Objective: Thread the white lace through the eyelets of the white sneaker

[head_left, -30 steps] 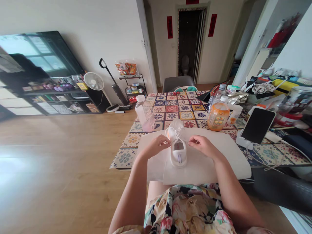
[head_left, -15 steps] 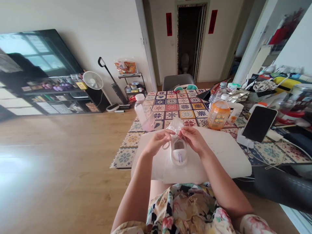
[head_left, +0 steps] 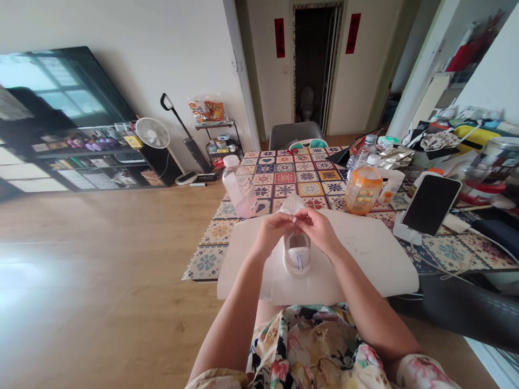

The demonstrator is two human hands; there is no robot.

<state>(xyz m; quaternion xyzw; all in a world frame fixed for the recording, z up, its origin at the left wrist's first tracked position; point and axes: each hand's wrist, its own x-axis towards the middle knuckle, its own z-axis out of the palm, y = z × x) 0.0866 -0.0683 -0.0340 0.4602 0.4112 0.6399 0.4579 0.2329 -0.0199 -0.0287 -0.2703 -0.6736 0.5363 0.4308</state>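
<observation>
A white shoe (head_left: 297, 261) rests on the pale sheet (head_left: 247, 270), heel towards me and toe pointing away. My left hand (head_left: 275, 229) and my right hand (head_left: 315, 226) meet over its lace area. The fingertips of both hands are pinched together and touch, with a small bit of white shoelace (head_left: 294, 219) showing between them. The rest of the lace and the tongue are mostly hidden behind my fingers. The open collar and the insole show below my hands.
A bottle with pink liquid (head_left: 242, 189) stands beyond my left hand. To the right are an orange bottle (head_left: 364, 189), a phone on a stand (head_left: 432, 205) with cables, and a crowded pile. The patterned tablecloth (head_left: 206, 262) ends at the left edge.
My left hand has moved right and closed in against my right hand. The lace loop that hung by my left fingers no longer shows. The shoe stays in place.
</observation>
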